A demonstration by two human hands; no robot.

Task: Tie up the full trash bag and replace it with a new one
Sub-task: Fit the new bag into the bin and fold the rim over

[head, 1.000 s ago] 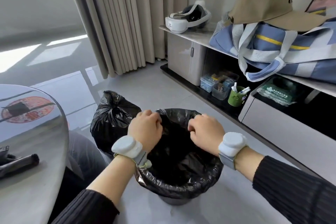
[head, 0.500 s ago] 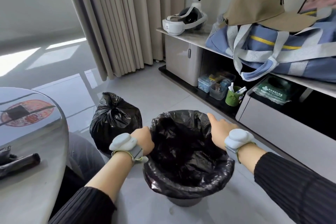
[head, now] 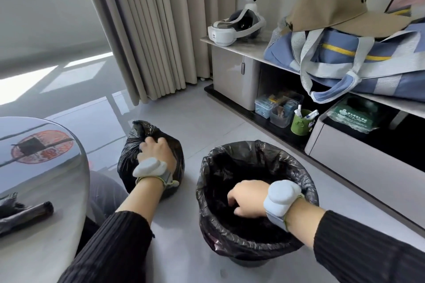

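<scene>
The full trash bag (head: 128,165), black and tied at the top, sits on the floor left of the bin. My left hand (head: 153,150) rests on its top with the fingers curled into the plastic just below the knot. The new black bag (head: 255,148) lines the trash bin (head: 248,262), and its edge is folded out over the rim all round. My right hand (head: 247,199) reaches down inside this liner with curled fingers. Its fingertips are lost in the dark plastic, so I cannot tell whether they hold it.
A glossy round table (head: 46,190) stands close on the left with a dark roll (head: 25,213) on it. A low cabinet (head: 358,158) runs along the right, carrying a blue duffel bag (head: 345,62), a cap and a headset (head: 234,27). My knee (head: 103,193) is beside the full bag.
Both hands have left the bin's rim. My left hand moved left onto the tied bag. My right hand dropped inside the liner. The liner's mouth now lies spread over the rim.
</scene>
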